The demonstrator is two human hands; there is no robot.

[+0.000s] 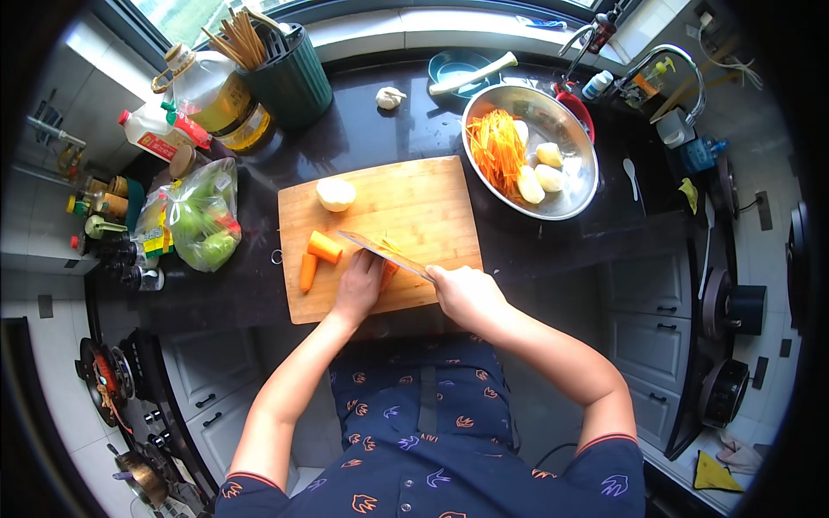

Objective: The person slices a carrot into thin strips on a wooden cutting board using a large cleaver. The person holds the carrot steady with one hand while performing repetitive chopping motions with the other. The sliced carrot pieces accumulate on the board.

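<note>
On the wooden cutting board (423, 194), my right hand (469, 298) grips a kitchen knife (380, 250) by its handle, the blade slanting up to the left. Under the blade, the fingers of my left hand (358, 285) are curled against a piece of carrot (389, 274), partly hidden by the knife. Thin orange slivers lie just beyond the blade. Two more carrot pieces (325, 247) rest left of my left hand. Farther back on the board sits a pale peeled vegetable (336, 195), probably a potato.
A steel bowl (577, 177) at the back right holds carrot shreds (496, 147) and several peeled potatoes (549, 179). Behind the board lie a garlic bulb (390, 97) and a teal bowl (458, 67). A bag of green vegetables (203, 216), an oil jug (220, 99) and a chopstick holder (294, 82) stand left.
</note>
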